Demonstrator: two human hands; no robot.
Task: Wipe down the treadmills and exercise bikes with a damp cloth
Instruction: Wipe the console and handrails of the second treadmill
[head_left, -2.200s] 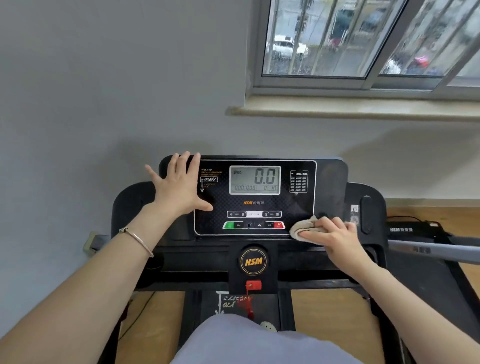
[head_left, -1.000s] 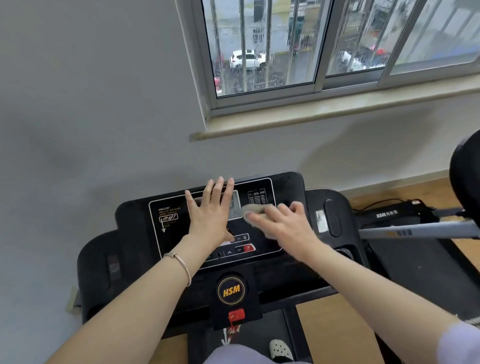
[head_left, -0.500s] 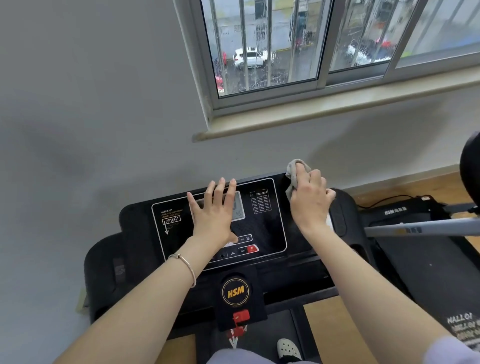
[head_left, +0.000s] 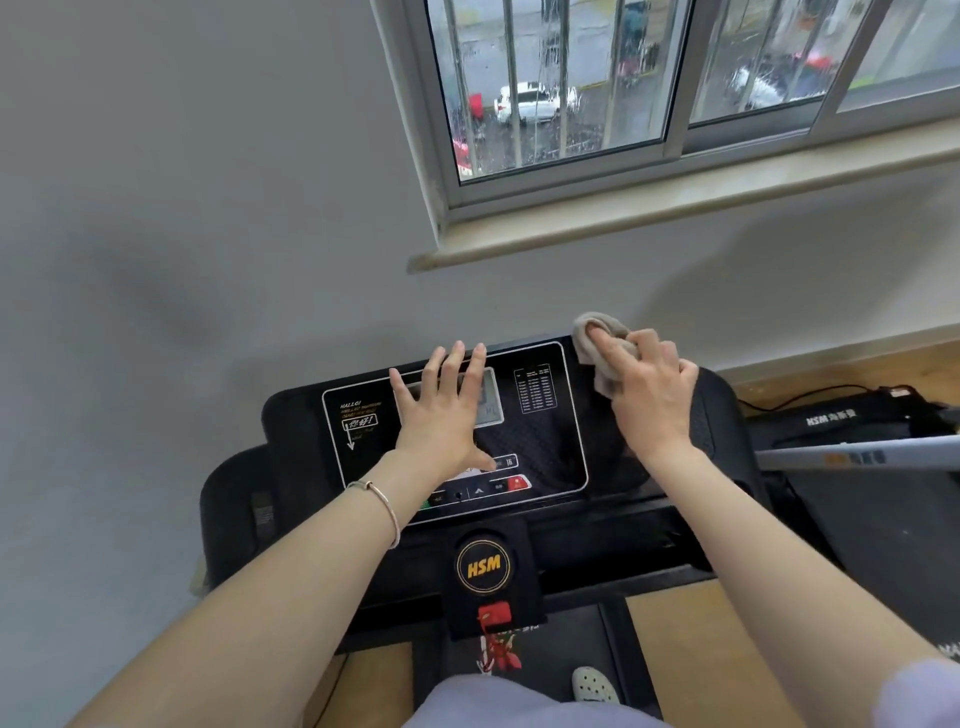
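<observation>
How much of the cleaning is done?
Can't tell which parts are already clean. Right now the right hand rubs the cloth on the treadmill console's top right corner; the left hand lies flat on it. The second treadmill looks untouched.

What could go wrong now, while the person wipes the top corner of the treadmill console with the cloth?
1. The left hand lies flat on the console, its palm and thumb close above the button row; leaning harder might press a button and perhaps start the machine.
2. The right hand holds the cloth bunched at the console's top right edge by the wall; moisture from it might seep into the panel.
</observation>
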